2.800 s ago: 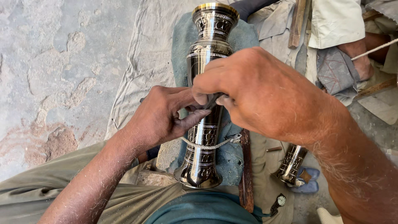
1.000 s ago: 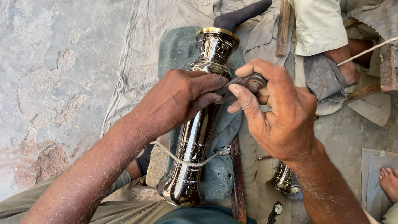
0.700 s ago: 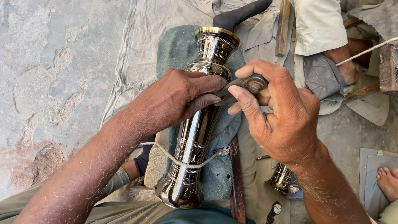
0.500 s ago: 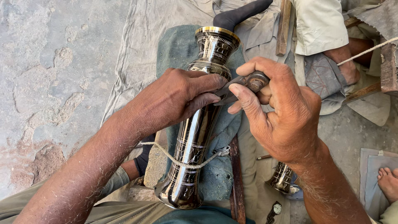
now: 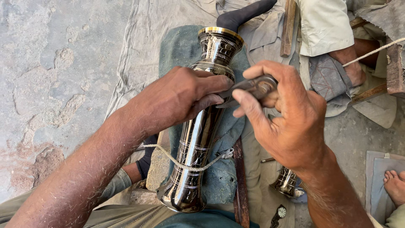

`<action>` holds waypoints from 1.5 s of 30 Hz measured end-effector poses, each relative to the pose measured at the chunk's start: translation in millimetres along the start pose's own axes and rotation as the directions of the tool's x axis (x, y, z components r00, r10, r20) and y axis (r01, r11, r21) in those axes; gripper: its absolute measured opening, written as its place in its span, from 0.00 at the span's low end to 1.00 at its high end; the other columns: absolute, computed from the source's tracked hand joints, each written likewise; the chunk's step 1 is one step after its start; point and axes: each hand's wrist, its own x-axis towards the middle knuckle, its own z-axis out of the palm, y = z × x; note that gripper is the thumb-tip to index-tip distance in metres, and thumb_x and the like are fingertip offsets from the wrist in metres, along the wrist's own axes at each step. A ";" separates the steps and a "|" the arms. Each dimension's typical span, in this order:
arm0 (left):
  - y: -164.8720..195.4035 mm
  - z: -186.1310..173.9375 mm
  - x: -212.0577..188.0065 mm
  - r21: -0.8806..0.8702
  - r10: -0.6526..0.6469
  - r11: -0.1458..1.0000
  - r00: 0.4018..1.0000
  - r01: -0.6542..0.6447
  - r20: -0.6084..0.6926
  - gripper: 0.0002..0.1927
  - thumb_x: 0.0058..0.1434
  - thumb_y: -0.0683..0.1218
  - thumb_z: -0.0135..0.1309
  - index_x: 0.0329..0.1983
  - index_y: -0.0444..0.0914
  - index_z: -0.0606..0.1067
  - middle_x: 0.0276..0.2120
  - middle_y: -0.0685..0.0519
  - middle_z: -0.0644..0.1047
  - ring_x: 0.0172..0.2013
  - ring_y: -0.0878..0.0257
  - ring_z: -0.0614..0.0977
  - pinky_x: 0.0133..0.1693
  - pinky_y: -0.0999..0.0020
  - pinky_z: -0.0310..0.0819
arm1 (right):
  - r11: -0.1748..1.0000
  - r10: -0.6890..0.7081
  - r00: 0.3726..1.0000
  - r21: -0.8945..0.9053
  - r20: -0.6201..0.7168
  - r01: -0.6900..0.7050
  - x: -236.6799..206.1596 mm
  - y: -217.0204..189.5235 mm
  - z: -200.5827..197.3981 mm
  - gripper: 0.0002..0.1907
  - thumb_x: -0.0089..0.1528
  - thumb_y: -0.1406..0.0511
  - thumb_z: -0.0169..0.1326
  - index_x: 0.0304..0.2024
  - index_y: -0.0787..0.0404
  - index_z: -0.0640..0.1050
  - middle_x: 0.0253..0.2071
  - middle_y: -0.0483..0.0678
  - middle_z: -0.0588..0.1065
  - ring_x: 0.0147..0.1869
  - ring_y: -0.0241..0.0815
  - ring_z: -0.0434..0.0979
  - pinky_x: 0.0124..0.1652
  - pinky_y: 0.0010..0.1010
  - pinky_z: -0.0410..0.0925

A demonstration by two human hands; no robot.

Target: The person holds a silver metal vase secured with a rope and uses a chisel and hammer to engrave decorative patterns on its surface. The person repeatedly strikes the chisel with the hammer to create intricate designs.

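A tall, shiny dark metal vase [image 5: 198, 139] with engraved bands lies lengthwise on a blue-green cloth pad [image 5: 179, 46], its gold-rimmed mouth pointing away from me. A cord [image 5: 181, 162] is looped over its lower body. My left hand [image 5: 179, 95] grips the upper body of the vase, fingers wrapped over it. My right hand [image 5: 282, 116] holds a small metal engraving tool [image 5: 251, 87] whose tip rests against the vase beside my left fingertips.
A second small metal vase [image 5: 287, 181] lies under my right wrist. A wooden stick [image 5: 240, 185] runs alongside the pad. Another person's bare foot [image 5: 394, 185] is at the right edge, another leg [image 5: 352, 63] at the top right. Rough stone floor [image 5: 50, 71] lies left.
My right hand has come off the vase and opened out to the right since the oldest frame. Over the last second both hands and the vase have stayed almost still.
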 end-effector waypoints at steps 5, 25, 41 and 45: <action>13.0 4.9 15.2 0.324 -0.295 0.932 0.863 0.164 0.410 0.20 0.77 0.41 0.38 0.67 0.51 0.70 0.30 0.49 0.80 0.30 0.62 0.85 0.31 0.69 0.83 | 0.972 0.221 0.974 0.091 -0.050 -0.216 -16.6 -29.5 -1.2 0.17 0.64 0.76 0.60 0.54 0.70 0.72 0.39 0.53 0.82 0.44 0.46 0.88 0.40 0.28 0.82; -13.1 38.2 -42.9 0.253 0.067 0.967 0.943 0.019 -0.326 0.11 0.68 0.50 0.60 0.45 0.37 0.78 0.40 0.49 0.83 0.34 0.59 0.86 0.35 0.64 0.83 | 0.906 -0.307 0.832 -0.125 0.462 0.404 29.6 -25.1 -28.5 0.07 0.56 0.78 0.54 0.35 0.67 0.77 0.42 0.57 0.79 0.27 0.39 0.76 0.21 0.24 0.71; 5.7 16.9 -28.2 -0.106 -0.338 0.941 0.899 0.321 -0.279 0.27 0.55 0.46 0.67 0.55 0.36 0.70 0.33 0.47 0.85 0.36 0.53 0.88 0.38 0.63 0.83 | 0.941 -0.226 0.722 -0.047 0.654 0.336 108.3 -6.0 -9.1 0.14 0.47 0.80 0.55 0.32 0.64 0.84 0.26 0.56 0.80 0.28 0.50 0.81 0.30 0.44 0.72; -0.6 1.9 -1.1 0.125 -0.236 0.962 0.969 0.245 -0.077 0.15 0.70 0.44 0.55 0.58 0.38 0.69 0.29 0.49 0.81 0.23 0.60 0.83 0.26 0.68 0.78 | 0.981 -0.144 0.934 -0.074 0.327 0.177 67.0 -4.9 -18.9 0.09 0.59 0.78 0.60 0.40 0.65 0.80 0.37 0.54 0.82 0.33 0.42 0.84 0.29 0.31 0.74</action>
